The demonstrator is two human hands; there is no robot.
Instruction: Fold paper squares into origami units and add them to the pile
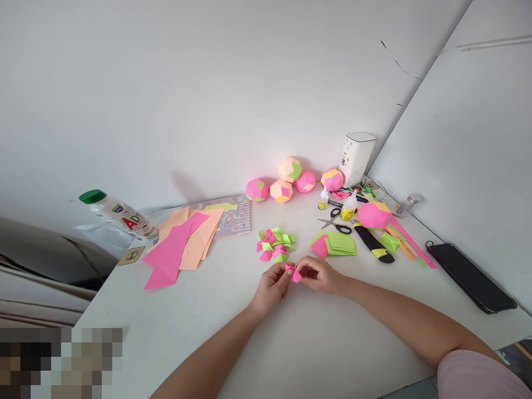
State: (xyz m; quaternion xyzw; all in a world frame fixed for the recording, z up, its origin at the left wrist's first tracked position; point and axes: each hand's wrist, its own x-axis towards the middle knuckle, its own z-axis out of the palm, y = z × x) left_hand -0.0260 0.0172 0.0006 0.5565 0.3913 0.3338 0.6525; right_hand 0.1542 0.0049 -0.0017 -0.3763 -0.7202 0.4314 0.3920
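Note:
Between my hands, just above the white table, is a small folded piece of pink paper (295,275). My left hand (272,285) is closed on its left side, the thumb lying over the paper. Closed fingers of my right hand (320,275) pinch its right edge. Just beyond my left hand lies a pile of folded pink and green paper pieces (275,244). A stack of green and pink paper squares (338,244) rests beyond my right hand.
Paper balls (281,191) line the wall. Black scissors (334,223), glue bottles (348,208), a utility knife (373,243) and a black phone (469,276) occupy the right. Pink and peach sheets (178,249) and a green-capped bottle (120,213) stand left.

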